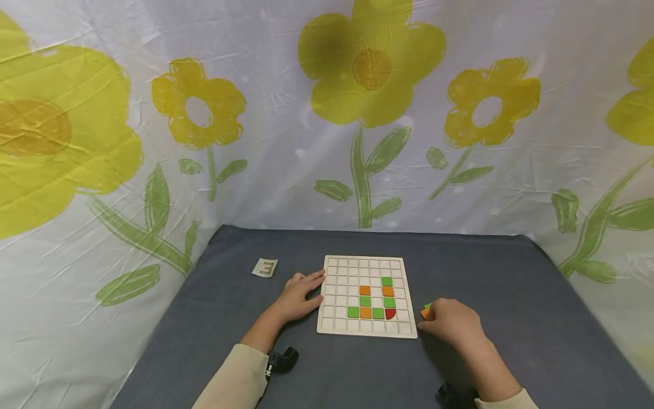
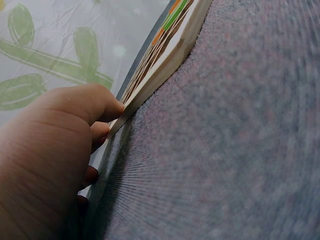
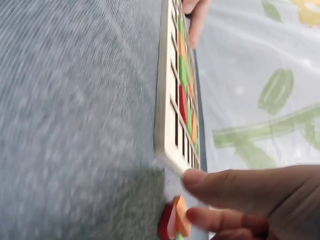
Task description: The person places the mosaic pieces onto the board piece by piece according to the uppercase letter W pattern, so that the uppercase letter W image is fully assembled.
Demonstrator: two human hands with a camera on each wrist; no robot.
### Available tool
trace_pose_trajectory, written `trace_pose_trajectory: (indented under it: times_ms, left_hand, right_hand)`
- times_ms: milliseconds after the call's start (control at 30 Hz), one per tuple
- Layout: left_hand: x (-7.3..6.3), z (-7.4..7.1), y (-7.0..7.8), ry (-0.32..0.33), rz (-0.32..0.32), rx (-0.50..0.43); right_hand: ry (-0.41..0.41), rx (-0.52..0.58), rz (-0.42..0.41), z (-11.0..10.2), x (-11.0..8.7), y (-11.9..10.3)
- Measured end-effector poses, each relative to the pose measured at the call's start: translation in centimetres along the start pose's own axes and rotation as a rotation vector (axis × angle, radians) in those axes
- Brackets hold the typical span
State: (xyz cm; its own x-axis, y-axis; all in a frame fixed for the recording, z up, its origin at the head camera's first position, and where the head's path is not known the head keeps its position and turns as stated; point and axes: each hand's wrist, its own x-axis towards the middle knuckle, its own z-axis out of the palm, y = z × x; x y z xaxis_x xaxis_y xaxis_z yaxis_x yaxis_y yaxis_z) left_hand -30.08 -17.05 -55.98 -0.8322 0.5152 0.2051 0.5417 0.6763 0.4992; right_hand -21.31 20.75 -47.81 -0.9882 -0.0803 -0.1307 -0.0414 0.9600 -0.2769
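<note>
A pale wooden grid board (image 1: 337, 325) lies on the dark cloth, with green, orange and red tiles in some of its cells. My left hand (image 1: 296, 298) rests at the board's left edge, fingers fairly straight and touching the rim. Right of the board, my right hand (image 1: 455, 322) is low over a few loose tiles. In the right wrist view, an orange tile (image 3: 181, 215) and a red tile (image 3: 166, 221) lie close together at the index fingertip, a bit of green below them. The thumb (image 3: 220, 185) stands apart from the index finger near the board's corner.
A small card (image 1: 264, 267) with a printed grid pattern lies to the left behind my left hand. A dark grey cloth (image 1: 357, 369) covers the table. Behind it hangs a white curtain (image 1: 276, 170) with yellow flowers.
</note>
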Motion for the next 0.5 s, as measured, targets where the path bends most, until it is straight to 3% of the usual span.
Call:
trace_pose_trajectory:
  times_ms: [333, 500]
  left_hand:
    - [0.02, 0.16, 0.11, 0.005, 0.005, -0.002]
    - [0.06, 0.07, 0.05, 0.011, -0.001, 0.007]
  right_hand:
    - [-0.048, -0.045, 0.204, -0.17, -0.19, 0.76]
    - [-0.029, -0.046, 0.207, 0.04, -0.02, 0.94]
